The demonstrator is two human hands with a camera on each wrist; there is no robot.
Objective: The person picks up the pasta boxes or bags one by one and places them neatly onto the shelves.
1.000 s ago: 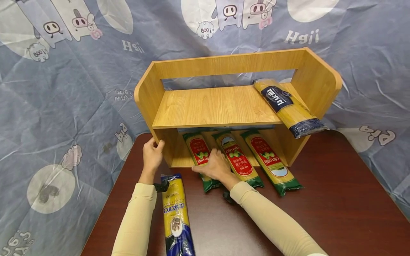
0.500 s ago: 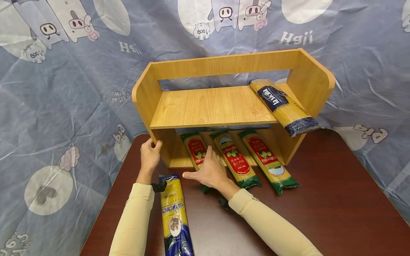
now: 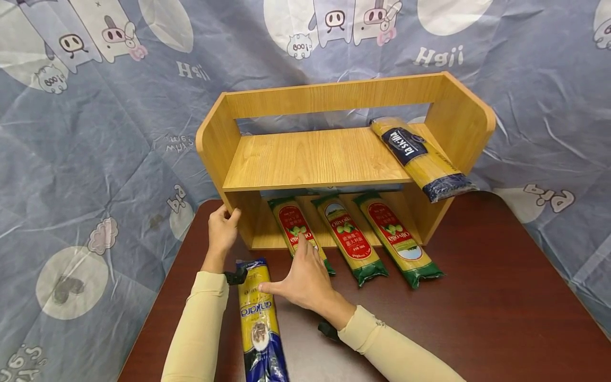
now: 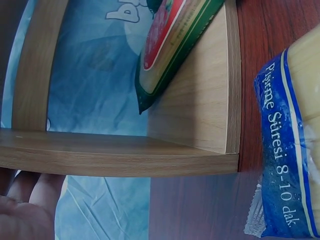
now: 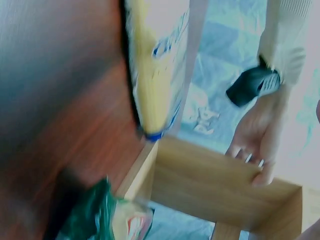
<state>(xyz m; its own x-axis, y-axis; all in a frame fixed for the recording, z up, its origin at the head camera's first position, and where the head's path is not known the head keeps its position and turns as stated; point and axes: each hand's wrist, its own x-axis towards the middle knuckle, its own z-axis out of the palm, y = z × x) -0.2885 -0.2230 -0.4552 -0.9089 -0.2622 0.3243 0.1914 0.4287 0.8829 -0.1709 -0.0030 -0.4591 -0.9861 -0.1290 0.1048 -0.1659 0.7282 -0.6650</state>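
Observation:
My left hand (image 3: 226, 224) grips the front edge of the left side panel of a two-level wooden shelf (image 3: 315, 156); its fingers (image 5: 256, 159) curl over that panel. My right hand (image 3: 287, 271) hovers open over the table, thumb at the edge of a yellow and blue pasta pack (image 3: 258, 313) lying between my forearms. Three green and red pasta packs (image 3: 350, 240) lie side by side on the bottom level, ends sticking out in front. The leftmost of them (image 3: 292, 223) is just beyond my right fingertips. A yellow pack with a dark label (image 3: 420, 156) lies on the top level at the right.
The shelf stands at the back of a dark red-brown table (image 3: 477, 297). A blue cloth with cartoon prints (image 3: 95, 132) hangs behind and round it. The top level's left and middle boards are bare wood. In the left wrist view the blue pack end (image 4: 285, 165) lies by the shelf's side panel (image 4: 125, 157).
My right hand has drawn back from the leftmost green and red pack, towards me and to the left, up to the yellow and blue pack. My left hand has stayed on the shelf.

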